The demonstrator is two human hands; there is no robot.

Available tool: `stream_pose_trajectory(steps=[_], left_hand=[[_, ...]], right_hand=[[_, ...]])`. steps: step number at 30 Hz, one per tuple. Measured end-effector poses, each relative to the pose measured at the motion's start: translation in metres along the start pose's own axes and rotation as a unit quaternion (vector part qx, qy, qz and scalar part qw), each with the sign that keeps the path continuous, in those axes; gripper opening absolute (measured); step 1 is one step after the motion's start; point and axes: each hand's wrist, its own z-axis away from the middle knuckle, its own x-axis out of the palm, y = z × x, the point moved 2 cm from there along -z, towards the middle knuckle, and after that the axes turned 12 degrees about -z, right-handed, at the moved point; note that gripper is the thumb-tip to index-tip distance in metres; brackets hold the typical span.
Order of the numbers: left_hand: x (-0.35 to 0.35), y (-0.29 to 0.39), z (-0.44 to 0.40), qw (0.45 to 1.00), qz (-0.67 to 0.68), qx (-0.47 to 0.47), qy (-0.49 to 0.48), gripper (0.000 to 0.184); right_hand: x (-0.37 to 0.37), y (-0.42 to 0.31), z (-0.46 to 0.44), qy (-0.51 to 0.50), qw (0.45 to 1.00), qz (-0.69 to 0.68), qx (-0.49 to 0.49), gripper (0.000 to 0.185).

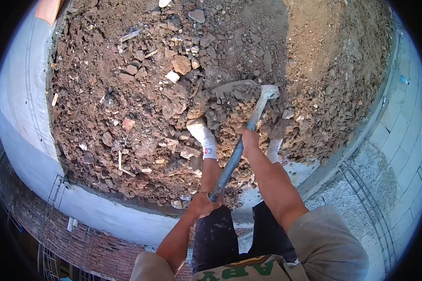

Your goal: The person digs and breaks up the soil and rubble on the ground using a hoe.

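Note:
A hoe with a long grey handle (230,164) slants from the person's lap up to the right. My left hand (202,205) is wrapped round the lower end of its handle. Farther up the handle, my right hand (249,139) grips it below the metal head (269,92). The blade (237,88) lies in loose brown soil (150,107), with clods on and around it, so part of it is hidden. My feet, in white socks (204,138), stand in the soil on both sides of the handle.
Stones and rubble, including a reddish-brown rock (181,64), lie across the soil. A pale curved-looking wall (122,206) borders it. Beyond are brickwork (103,248), steel rebar (368,201) at the right, and pale blocks (403,136).

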Motion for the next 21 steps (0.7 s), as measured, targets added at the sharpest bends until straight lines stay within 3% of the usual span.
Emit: stream_pose_trajectory(steps=[3,4,7,13,16,19,21], left_hand=[[-0.015,0.016,0.017,0.998,0.056,-0.016,-0.021,0.033],[-0.012,0.013,0.015,0.999,0.015,-0.024,-0.04,0.057],[-0.014,0.021,0.024,0.986,-0.076,0.09,0.12,0.06],[-0.008,0.038,0.024,0.984,-0.101,0.05,0.137,0.063],[0.021,0.063,0.029,0.967,-0.014,0.135,0.215,0.057],[0.077,0.084,0.005,0.977,0.039,0.113,0.177,0.052],[0.114,0.089,-0.015,0.97,0.051,0.112,0.211,0.041]], right_hand=[[0.007,-0.013,0.018,0.002,1.0,0.002,0.025,0.011],[0.009,-0.017,0.03,0.002,0.999,0.0,0.032,0.012],[0.01,-0.024,0.038,-0.034,0.999,-0.002,0.031,0.011],[-0.001,-0.022,-0.02,-0.155,0.978,-0.13,0.054,0.013],[-0.014,-0.033,-0.02,-0.183,0.977,-0.105,0.034,0.013],[-0.032,-0.049,-0.015,-0.18,0.982,-0.057,0.017,0.012],[-0.051,-0.045,-0.024,-0.18,0.983,-0.036,0.009,0.012]])
